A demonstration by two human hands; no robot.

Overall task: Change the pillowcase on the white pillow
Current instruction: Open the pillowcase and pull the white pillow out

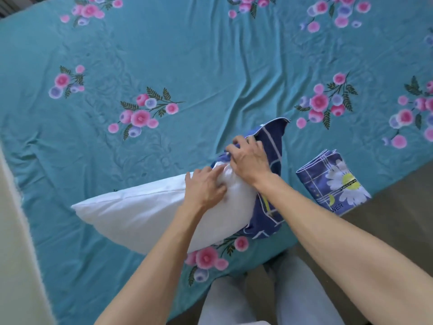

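Much of the right end of the white pillow is hidden inside a dark blue pillowcase and under the two hands, so how far the case reaches cannot be made out. The fingertips of the right hand are buried in bunched blue cloth at the mouth of the case; that grip is clenched on the pillowcase. The left hand is laid on the white pillow just beside it, with the fingers curled into the filling, which is puckered under them, so the pillow is taken as grasped. The pillow is plain white, plump, with a seam seen along its top edge, and is lying near the front edge of the bed, on a teal sheet printed with pink and lilac flowers. A second, folded pillowcase, blue with a white daisy and partly legible lettering, is lying on the bed to the right, near the edge. A pale wall is cut off at the left.
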